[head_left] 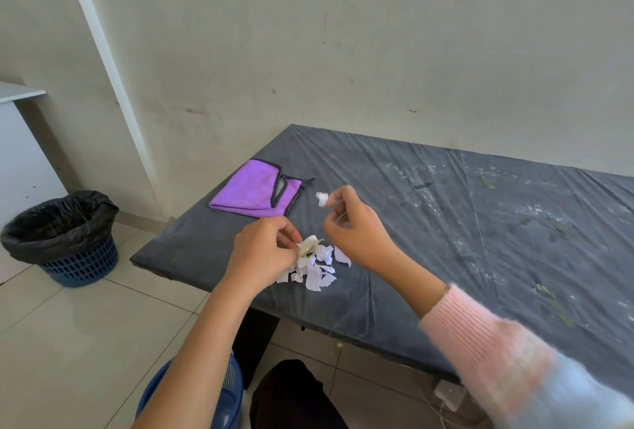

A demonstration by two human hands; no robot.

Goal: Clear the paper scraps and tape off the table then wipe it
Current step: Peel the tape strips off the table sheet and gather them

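**Picking Up Light Paper and Sticky Tape**

Looking through the head camera, I see both my hands over the near left corner of the dark table (446, 240). My left hand (264, 252) has curled fingers and pinches a shiny yellowish wad (310, 247), which I think is balled-up tape. The wad sits at the top of the pile of paper scraps (317, 270), touching it. My right hand (356, 233) is a little above the table and pinches a small white scrap (321, 198) between thumb and finger. There may be a clear strip under that scrap, but I cannot tell for sure.

The scraps are thin, torn and very light. They will bend, flutter and slide away if I push fast. I think it is best to scoop them together from the sides and squeeze the whole pile softly, not pick them one by one. The tape is soft and sticky. It will cling to my fingers and to the table, so I should hold the balled part and peel slowly.

The purple cloth (254, 192) lies folded just behind the pile, apart from it. It is soft and floppy, so a full-hand grab in the middle should work for wiping. White smears (480, 185) show farther right on the table. A bin with a black bag (61, 233) stands on the floor to the left, and a blue basket (233, 394) is under my left arm.
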